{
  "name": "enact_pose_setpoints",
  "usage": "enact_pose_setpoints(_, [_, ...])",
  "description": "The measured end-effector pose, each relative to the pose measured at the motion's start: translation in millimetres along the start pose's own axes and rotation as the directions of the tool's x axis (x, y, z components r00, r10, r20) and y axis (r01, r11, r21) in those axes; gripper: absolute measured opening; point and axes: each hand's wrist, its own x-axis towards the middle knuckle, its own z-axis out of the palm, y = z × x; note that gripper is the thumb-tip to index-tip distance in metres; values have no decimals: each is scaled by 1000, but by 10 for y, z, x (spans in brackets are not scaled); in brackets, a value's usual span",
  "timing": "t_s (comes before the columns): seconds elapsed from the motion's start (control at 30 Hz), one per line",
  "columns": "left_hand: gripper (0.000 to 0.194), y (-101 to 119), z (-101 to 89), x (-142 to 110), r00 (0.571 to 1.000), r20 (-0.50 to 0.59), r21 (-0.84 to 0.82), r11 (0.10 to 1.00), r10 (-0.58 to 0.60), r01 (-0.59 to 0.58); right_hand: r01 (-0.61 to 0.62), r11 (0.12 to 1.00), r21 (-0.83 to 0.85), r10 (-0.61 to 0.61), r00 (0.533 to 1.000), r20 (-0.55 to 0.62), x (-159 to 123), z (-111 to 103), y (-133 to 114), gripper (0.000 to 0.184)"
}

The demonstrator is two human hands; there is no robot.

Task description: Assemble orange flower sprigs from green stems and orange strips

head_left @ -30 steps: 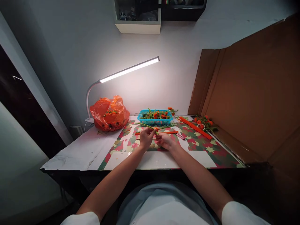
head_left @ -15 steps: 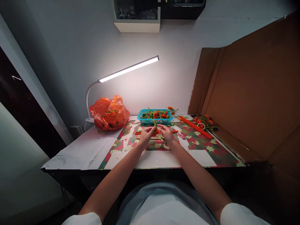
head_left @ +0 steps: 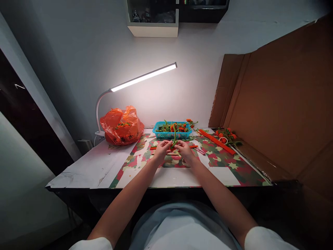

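My left hand (head_left: 161, 149) and my right hand (head_left: 184, 150) meet over the middle of the table, fingers pinched on an orange flower with a green stem (head_left: 174, 134). Its stem points up and away from me, and a slim green piece juts toward my right fingers. The orange head is low between the fingertips, mostly hidden. Just behind and beneath the hands lie orange fuzzy strips (head_left: 153, 148). A thin brown stick (head_left: 169, 154) lies between my wrists. Right of my right hand is a pair of pink-handled scissors or a similar tool (head_left: 201, 151).
A blue basket (head_left: 171, 136) with orange flowers and green stems stands behind the hands. At left are an orange plastic bag (head_left: 122, 130) and a lit lamp (head_left: 144, 77). A long orange bundle (head_left: 217, 141), more flowers (head_left: 226, 133) and a cardboard wall (head_left: 275, 97) are at right.
The flower's stem has swung from pointing left to pointing up and away from me. My right hand has come up from below to pinch the flower beside my left.
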Motion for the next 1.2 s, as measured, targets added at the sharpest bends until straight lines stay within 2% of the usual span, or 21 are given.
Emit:
enact_pose_setpoints(0.1, [39,15,-10,10,1000,9,-38,999,-21,21,27,1000,-5,-27,1000,-3,-6,6,-14,21])
enact_pose_setpoints(0.23, [30,36,-14,18,997,71,-65,998,26,-21,44,999,19,-43,998,-43,-4,1,-26,22])
enact_pose_setpoints(0.43, [35,3,-25,28,992,85,3,995,94,-95,65,998,26,-64,997,-49,19,1,12,32])
enact_pose_setpoints(0.63, [36,7,-41,22,996,80,-92,995,50,-42,148,987,69,-141,985,-98,40,-23,49,28])
enact_pose_setpoints(0.83, [37,46,-42,0,995,92,-80,997,25,-18,184,983,-20,-185,973,-141,25,-31,29,27])
enact_pose_setpoints(1.07, [34,61,-27,-11,997,70,-63,998,34,-30,266,943,-201,-283,957,-60,-43,-15,-9,18])
enact_pose_setpoints(1.2, [35,71,-12,-26,996,70,-54,997,60,-57,379,885,-269,-391,920,11,-64,-13,-27,12])
